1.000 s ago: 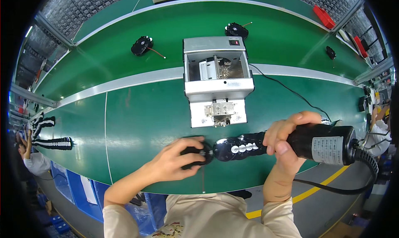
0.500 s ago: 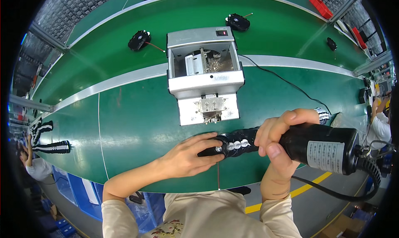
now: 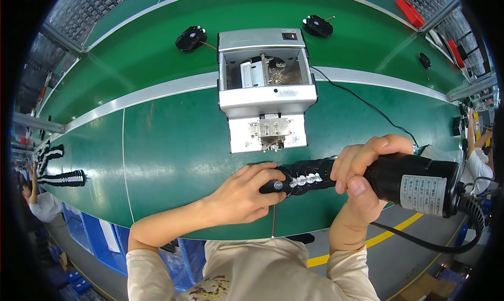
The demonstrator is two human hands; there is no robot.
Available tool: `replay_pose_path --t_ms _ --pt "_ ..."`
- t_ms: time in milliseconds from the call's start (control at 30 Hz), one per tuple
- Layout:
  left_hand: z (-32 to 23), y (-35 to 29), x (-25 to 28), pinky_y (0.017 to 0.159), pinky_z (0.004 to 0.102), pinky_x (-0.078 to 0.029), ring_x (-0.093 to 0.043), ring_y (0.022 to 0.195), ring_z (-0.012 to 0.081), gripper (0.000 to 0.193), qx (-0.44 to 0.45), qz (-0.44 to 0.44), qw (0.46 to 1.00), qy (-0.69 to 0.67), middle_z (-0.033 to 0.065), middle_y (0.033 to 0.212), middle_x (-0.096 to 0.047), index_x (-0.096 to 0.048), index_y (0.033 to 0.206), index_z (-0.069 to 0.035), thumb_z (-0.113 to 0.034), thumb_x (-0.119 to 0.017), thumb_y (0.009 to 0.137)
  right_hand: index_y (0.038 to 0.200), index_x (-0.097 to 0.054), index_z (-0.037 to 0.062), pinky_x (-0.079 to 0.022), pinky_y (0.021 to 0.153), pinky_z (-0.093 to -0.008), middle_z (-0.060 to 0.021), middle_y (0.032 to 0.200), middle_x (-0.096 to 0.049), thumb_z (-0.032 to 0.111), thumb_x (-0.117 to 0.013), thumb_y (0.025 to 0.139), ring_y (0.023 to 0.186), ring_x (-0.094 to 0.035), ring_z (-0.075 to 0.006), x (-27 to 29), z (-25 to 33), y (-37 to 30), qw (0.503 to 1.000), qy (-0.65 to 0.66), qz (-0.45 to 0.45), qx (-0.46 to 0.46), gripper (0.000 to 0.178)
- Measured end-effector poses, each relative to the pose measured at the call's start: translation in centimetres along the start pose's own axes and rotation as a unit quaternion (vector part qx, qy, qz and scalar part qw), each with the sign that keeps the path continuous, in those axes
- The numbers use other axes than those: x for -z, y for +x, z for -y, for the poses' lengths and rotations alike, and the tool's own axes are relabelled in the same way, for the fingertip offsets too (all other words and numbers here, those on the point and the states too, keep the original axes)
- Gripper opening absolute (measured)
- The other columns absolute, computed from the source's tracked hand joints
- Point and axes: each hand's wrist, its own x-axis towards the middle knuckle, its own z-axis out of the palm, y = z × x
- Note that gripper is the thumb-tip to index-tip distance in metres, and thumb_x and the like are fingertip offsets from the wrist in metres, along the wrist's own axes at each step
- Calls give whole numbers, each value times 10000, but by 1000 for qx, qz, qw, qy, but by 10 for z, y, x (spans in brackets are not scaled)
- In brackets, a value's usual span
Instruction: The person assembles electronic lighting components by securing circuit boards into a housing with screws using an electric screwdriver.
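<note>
My left hand (image 3: 244,193) has its fingers curled round the near-left end of a row of black moulded parts (image 3: 325,167), which lies on the green bench. Between thumb and index finger a round silver screw-like disc (image 3: 278,185) shows. Several shiny silver-white pieces (image 3: 306,180) line the top of the row. My right hand (image 3: 362,169) is wrapped round a black corded power screwdriver (image 3: 412,181) with a white label, held over the row's right end. Its tip is hidden behind my fingers.
A silver screw feeder (image 3: 268,91) with loose screws in its tray stands just beyond the row. Black oval devices with red wires (image 3: 190,38) lie on the back shelf (image 3: 131,59). The screwdriver's thick cable (image 3: 436,246) loops at the right. Black-and-white strips (image 3: 63,178) lie far left.
The whole view has shifted a little, so the feeder sits farther up and right. My left fingers are curled closer round the row's end. My right hand still grips the screwdriver.
</note>
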Motion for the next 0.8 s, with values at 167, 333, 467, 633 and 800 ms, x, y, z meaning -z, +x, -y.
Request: replay_pose_path --t_ms 167,333,467,633,800 --pt "4 0 -5 871 422 -461 -534 1175 321 159 -7 -12 1000 -20 82 1129 -550 -708 877 -130 -90 -719 724 1152 -413 -16 -506 605 -298 -60 652 -527 -15 -694 749 570 -536 -159 -2 0 1 1000 3 -12 -1 491" --pt "8 -1 -10 833 411 -460 -551 1129 303 70 -14 -44 999 -20 78 1131 -553 -682 815 -117 -155 -727 776 1315 -343 49 -457 480 -305 -27 646 -471 95 -634 820 457 -484 -140 -19 0 13 999 -14 -11 33 576" --pt "11 -6 -13 832 412 -465 -554 1112 299 79 -27 -52 998 -9 83 1134 -553 -677 816 -118 -177 -721 788 1341 -336 61 -454 478 -311 -28 691 -467 83 -603 830 478 -479 -139 -40 -1 31 999 26 12 36 577" --pt "17 -17 -6 833 415 -474 -544 1125 301 115 -26 -32 999 -10 81 1142 -551 -686 897 -144 -163 -705 785 1307 -375 56 -440 454 -313 -37 681 -473 56 -603 819 452 -456 -132 -56 -16 48 998 9 33 61 539" --pt "20 -29 3 884 405 -457 -522 1145 302 200 -21 -32 999 -22 87 1171 -524 -673 946 -138 -118 -686 748 1246 -409 48 -427 421 -298 -68 661 -509 36 -622 806 422 -457 -135 -62 -23 53 992 -73 78 69 488"
